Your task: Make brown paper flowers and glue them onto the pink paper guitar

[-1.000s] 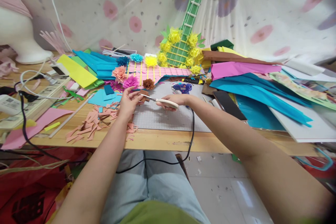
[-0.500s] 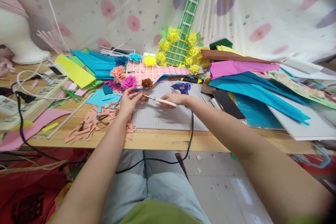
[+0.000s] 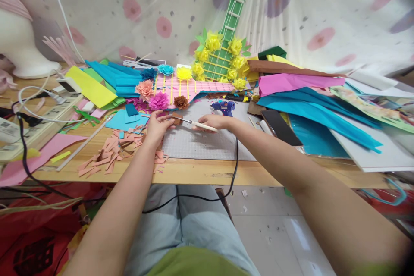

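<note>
Between the fingers of my left hand (image 3: pixel 158 126) is a small piece of brown paper (image 3: pixel 177 116). My right hand (image 3: pixel 213 122) is closed around the white handles of a pair of scissors (image 3: pixel 203 126), whose blades point left and meet the brown paper. Both hands are above a grey cutting mat (image 3: pixel 200 148). Just beyond them lies a pink paper guitar shape (image 3: pixel 174 90) with yellow strips and paper flowers, among them a magenta flower (image 3: pixel 158 100) and a brown flower (image 3: pixel 181 102).
Salmon paper scraps (image 3: pixel 110 151) are strewn left of the mat. A blue glue gun (image 3: pixel 224 107) rests behind my right hand, its black cord (image 3: pixel 237 168) hanging over the table edge. A phone (image 3: pixel 280 127) and blue crepe paper (image 3: pixel 320 110) lie to the right. A green guitar shape (image 3: pixel 231 21) stands behind.
Both hands and the scissors keep nearly the same place, with the blades still at the brown paper. The whole view has shifted very slightly.
</note>
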`<state>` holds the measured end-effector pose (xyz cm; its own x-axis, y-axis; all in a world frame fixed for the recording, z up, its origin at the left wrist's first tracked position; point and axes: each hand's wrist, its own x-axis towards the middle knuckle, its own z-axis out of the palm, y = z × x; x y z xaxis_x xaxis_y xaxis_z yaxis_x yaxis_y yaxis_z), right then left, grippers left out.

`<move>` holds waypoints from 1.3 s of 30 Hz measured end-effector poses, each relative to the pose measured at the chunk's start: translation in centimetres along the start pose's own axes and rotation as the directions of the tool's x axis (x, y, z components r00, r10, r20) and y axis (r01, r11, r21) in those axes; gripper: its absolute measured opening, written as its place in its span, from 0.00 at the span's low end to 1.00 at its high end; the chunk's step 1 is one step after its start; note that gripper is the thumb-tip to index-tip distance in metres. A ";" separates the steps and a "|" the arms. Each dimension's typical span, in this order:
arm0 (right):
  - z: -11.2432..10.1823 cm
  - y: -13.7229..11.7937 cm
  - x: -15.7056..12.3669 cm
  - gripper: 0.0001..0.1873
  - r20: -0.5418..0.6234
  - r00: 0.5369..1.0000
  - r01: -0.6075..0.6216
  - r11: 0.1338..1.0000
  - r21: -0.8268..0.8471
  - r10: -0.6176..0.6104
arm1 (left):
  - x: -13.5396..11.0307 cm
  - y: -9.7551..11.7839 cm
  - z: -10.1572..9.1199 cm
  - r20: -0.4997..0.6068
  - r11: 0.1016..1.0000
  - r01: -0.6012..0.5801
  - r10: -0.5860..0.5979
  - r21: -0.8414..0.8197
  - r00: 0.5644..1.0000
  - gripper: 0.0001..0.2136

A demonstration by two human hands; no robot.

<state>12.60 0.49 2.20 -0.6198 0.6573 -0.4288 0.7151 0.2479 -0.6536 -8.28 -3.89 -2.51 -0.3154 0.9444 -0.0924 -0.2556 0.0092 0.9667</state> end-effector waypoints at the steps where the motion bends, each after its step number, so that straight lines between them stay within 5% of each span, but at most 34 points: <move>1: 0.0 -0.1 -0.1 0.30 -0.005 1.000 -0.003 1.000 -0.019 0.003 | 0.1 0.0 0.0 0.003 1.000 -0.001 0.001 0.002 1.000 0.26; 11: -0.3 -0.4 0.2 0.30 -0.033 0.999 -0.008 0.985 -0.170 0.002 | 0.2 0.0 0.1 -0.036 1.000 0.006 -0.005 0.026 0.999 0.26; 17: -0.5 -0.5 -0.8 0.30 0.070 0.997 0.012 0.994 0.113 -0.020 | 0.3 0.0 -0.3 -0.055 1.000 -0.030 0.030 0.009 0.998 0.25; 21: 0.1 -0.8 -1.3 0.28 -0.141 0.986 0.125 0.954 0.273 -0.089 | -0.1 0.4 -0.5 -0.042 0.993 -0.118 0.117 -0.015 0.992 0.24; 27: 3.2 -1.6 0.5 0.23 -0.500 0.864 0.222 0.934 0.281 -0.056 | -1.1 0.5 -0.2 0.109 0.993 -0.116 0.117 -0.016 0.987 0.26; 39: 5.8 -2.8 1.3 0.17 -0.546 0.835 0.232 0.945 0.232 -0.071 | -2.6 0.6 -0.4 0.206 0.997 -0.073 0.073 -0.008 0.976 0.25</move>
<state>7.91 -3.45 -0.14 -0.3914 0.9198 0.0293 0.4567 0.2218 -0.8615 -8.01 -6.49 -1.80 -0.1383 0.9899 0.0296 -0.2387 -0.0623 0.9691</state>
